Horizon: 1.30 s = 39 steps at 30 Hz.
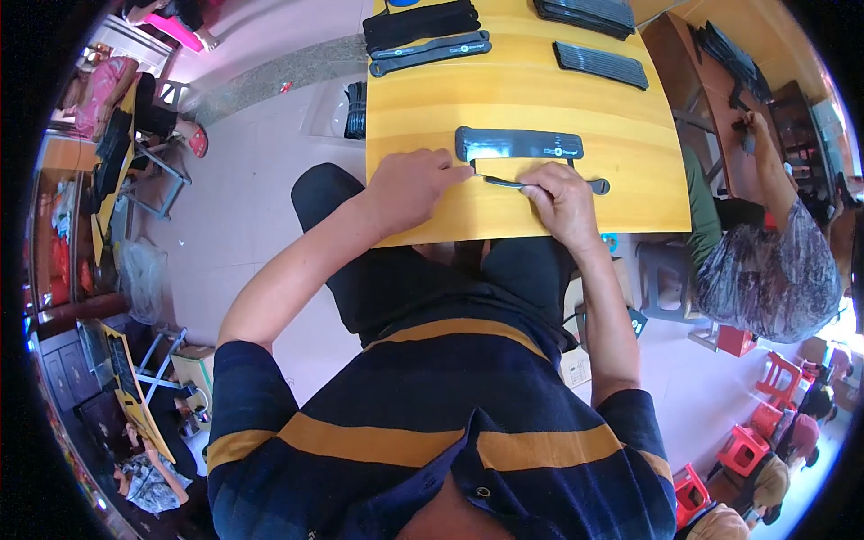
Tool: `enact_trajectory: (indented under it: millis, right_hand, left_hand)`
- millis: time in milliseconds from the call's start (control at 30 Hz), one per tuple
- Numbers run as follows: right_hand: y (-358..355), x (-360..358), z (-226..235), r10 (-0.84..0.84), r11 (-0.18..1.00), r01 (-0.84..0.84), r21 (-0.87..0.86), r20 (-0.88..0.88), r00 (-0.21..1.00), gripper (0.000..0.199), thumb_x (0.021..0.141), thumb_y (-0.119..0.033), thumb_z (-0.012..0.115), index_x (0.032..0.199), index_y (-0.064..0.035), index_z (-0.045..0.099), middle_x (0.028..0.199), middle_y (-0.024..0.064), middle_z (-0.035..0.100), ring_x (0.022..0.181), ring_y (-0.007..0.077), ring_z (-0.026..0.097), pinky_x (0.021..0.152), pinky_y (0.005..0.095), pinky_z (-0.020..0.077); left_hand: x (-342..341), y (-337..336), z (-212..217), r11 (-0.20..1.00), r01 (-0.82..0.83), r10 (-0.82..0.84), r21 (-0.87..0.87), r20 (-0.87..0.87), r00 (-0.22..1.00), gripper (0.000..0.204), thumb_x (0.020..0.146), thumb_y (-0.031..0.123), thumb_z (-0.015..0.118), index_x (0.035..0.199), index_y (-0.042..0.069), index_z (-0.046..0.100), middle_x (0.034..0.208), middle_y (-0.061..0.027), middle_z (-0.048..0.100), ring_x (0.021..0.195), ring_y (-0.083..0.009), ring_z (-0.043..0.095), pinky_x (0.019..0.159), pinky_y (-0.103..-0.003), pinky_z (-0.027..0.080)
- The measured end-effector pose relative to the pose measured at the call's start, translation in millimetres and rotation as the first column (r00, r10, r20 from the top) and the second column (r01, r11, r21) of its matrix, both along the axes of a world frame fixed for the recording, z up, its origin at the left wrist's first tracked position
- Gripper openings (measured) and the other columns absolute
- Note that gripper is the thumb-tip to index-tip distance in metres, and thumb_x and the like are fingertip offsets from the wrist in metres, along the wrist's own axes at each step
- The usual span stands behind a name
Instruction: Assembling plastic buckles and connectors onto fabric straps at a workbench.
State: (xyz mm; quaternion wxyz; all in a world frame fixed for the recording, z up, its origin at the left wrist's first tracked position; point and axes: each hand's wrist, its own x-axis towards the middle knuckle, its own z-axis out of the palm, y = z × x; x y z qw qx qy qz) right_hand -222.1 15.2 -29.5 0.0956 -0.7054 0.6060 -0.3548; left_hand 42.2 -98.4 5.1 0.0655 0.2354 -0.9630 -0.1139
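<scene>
On the yellow table [409,117], my right hand [562,198] pinches a narrow black strap [504,183] close to the near edge. A rounded tab with a hole [601,186] shows on the other side of that hand. My left hand [409,189] is closed, its fingertips at the strap's left end. Whatever lies between those fingertips is too small to make out. Just beyond both hands lies a flat, glossy black band [517,144] with a pale printed mark. Short dark pieces show between the band and my right hand.
Stacks of black bands [423,40] lie at the table's far left, and more stacks [601,67] at the far right. A clear bin [333,112] with black pieces stands beside the left edge. A person [765,261] sits at another table on the right.
</scene>
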Motion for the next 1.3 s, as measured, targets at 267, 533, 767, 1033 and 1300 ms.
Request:
enact_trajectory:
  millis: [267,533,767,1033,1300]
  right_hand:
    - [17.7,4.1,28.0,-0.042,0.997,0.035,0.074,0.095,0.995,0.01,0.091,-0.011,0.072,0.096,-0.0029,0.072,0.092,0.0127,0.072,0.086,0.0327,0.07,0.078,0.04,0.0557]
    - [52.4,17.4,51.3,-0.16,0.982,0.11,0.151,0.372,0.914,0.013,0.096,-0.01,0.071,0.101,-0.0023,0.062,0.075,0.0076,0.064,0.068,0.0151,0.061,0.065,0.0297,0.0501]
    - [61.1,36.0,50.4,-0.204,0.979,0.185,0.087,0.351,0.914,0.018,0.091,-0.008,0.075,0.095,-0.0041,0.058,0.072,0.0048,0.06,0.064,0.0129,0.057,0.062,0.0283,0.0474]
    - [58.9,40.9,35.2,-0.293,0.955,0.234,0.182,0.466,0.835,0.022,0.091,-0.008,0.073,0.092,-0.0055,0.052,0.066,0.0007,0.053,0.06,0.0082,0.05,0.057,0.0272,0.043]
    - [49.8,50.2,24.4,-0.285,0.957,0.216,0.193,0.502,0.817,0.024,0.091,-0.007,0.074,0.09,-0.0055,0.05,0.065,-0.0025,0.05,0.06,0.005,0.044,0.054,0.025,0.0388]
  left_hand:
    - [6.5,-3.0,-11.1,0.988,-0.1,0.127,0.121,-0.245,0.961,0.034,0.095,0.007,0.056,0.125,0.013,0.068,0.097,-0.0123,0.067,0.094,-0.0344,0.068,0.08,-0.044,0.055]
    - [-7.8,-28.7,-15.8,0.982,-0.188,0.178,0.003,-0.345,0.921,0.031,0.095,0.006,0.056,0.125,0.006,0.066,0.101,-0.0156,0.068,0.098,-0.0358,0.067,0.085,-0.047,0.054]
    - [-29.2,-67.8,-29.9,0.978,-0.204,0.172,-0.049,-0.371,0.913,0.023,0.095,0.007,0.06,0.117,0.006,0.068,0.106,-0.0151,0.068,0.103,-0.0363,0.066,0.088,-0.047,0.054]
    - [-42.7,-88.8,-35.2,0.941,-0.25,0.143,-0.227,-0.403,0.904,0.023,0.093,0.01,0.063,0.115,0.006,0.069,0.108,-0.0139,0.069,0.103,-0.0347,0.066,0.085,-0.045,0.055]
    - [-40.7,24.5,4.7,0.682,-0.004,0.379,0.731,-0.349,0.857,0.027,0.092,0.01,0.071,0.118,0.002,0.071,0.096,-0.0045,0.073,0.081,-0.0095,0.067,0.075,-0.027,0.054]
